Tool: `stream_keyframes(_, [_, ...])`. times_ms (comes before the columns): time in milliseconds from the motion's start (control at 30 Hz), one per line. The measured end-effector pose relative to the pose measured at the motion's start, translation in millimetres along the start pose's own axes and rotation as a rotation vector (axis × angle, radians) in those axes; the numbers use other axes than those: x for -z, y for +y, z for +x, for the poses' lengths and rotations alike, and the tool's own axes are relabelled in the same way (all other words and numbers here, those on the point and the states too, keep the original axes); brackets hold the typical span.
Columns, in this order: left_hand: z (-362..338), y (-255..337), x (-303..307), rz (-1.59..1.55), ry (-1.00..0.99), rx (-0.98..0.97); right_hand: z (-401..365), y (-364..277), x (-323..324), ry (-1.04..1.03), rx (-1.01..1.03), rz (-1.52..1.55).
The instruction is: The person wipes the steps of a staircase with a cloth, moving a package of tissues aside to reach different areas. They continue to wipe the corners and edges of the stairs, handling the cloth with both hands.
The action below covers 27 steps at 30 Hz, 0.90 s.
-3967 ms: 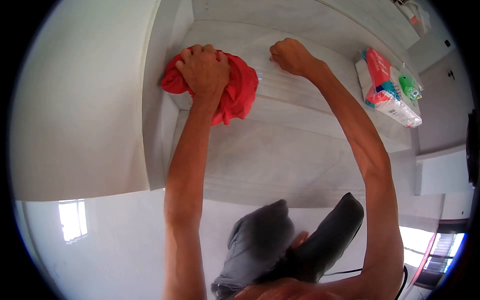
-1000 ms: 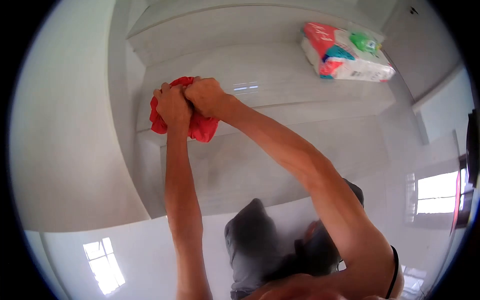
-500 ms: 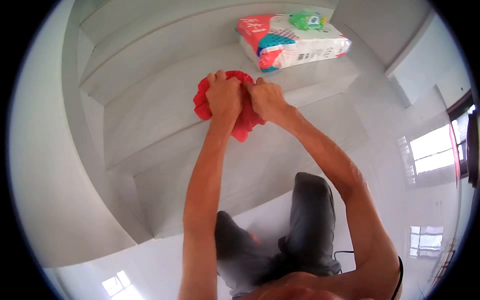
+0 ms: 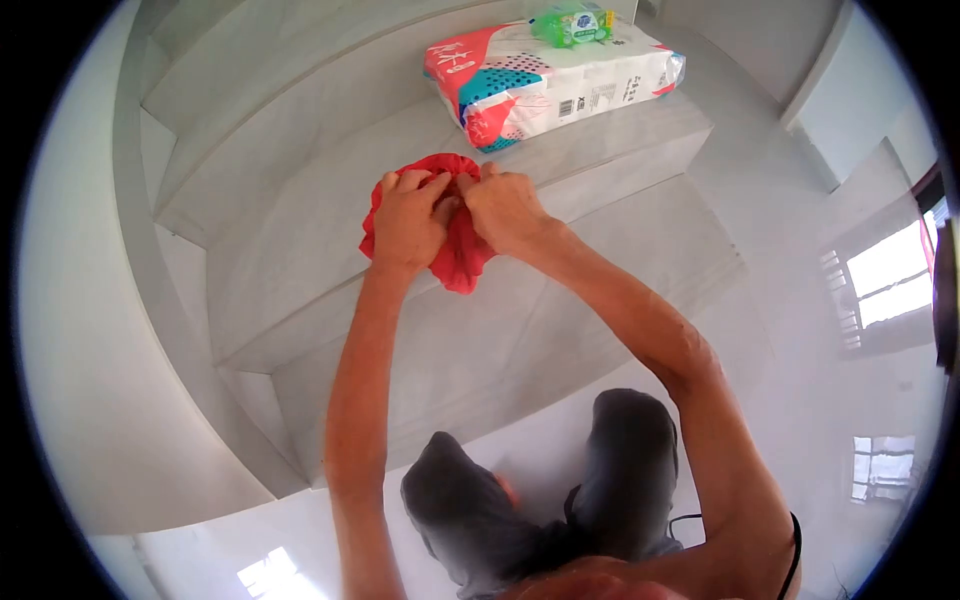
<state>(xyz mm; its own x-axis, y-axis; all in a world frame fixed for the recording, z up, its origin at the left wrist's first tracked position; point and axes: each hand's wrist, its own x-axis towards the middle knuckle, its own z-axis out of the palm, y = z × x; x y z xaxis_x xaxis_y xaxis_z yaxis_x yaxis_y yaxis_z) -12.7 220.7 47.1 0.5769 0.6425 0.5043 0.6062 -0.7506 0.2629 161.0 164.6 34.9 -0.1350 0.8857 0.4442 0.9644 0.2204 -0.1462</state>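
In the head view, a red cloth (image 4: 458, 262) is seen bunched on the tread of a white stair step (image 4: 290, 235), with its lower end hung over the step's front edge. The cloth is held by both hands at once. The left hand (image 4: 405, 225) is laid over the cloth's left part, its grip closed on the fabric with the fingers curled into it. The right hand (image 4: 505, 212) is set just beside it, touching it at the thumbs, and its grip is likewise closed on the cloth's upper right part. Both arms are stretched forward from the bottom of the frame. On the next step up, a wrapped paper pack (image 4: 555, 75) is laid flat, well apart from the hands, and a small green packet (image 4: 575, 25) is rested on top of it. Below the arms, knees in grey trousers (image 4: 630, 460) are seen above the glossy white floor (image 4: 800, 330).
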Motion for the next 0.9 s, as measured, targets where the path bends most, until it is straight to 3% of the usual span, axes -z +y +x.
stream_keyframes(267, [61.7,107.1,-75.4,0.237,-0.027,0.028,-20.1,112.1,40.5,-0.041,-0.025,-0.093])
stream_keyframes(367, [83.6,139.0,-102.1,0.264,0.009,0.012,-28.6,154.9,38.3,0.054,-0.009,-0.004])
stream_keyframes(567, [127.5,194.0,-159.7,0.145,0.069,-0.020,-46.3,213.9,86.5,-0.018,-0.150,-0.044])
stream_keyframes(633, [144.4,212.1,-178.7,0.125,0.082,-0.055,-53.7,229.9,98.4,-0.053,-0.289,-0.077])
stream_keyframes(767, [169.1,203.7,-203.2,0.019,0.004,-0.258,-68.5,264.4,94.4,0.017,-0.403,-0.155])
stream_keyframes(900, [152.2,192.8,-192.0,-0.096,0.172,-0.140,-69.1,256.7,63.6,0.187,-0.445,-0.026])
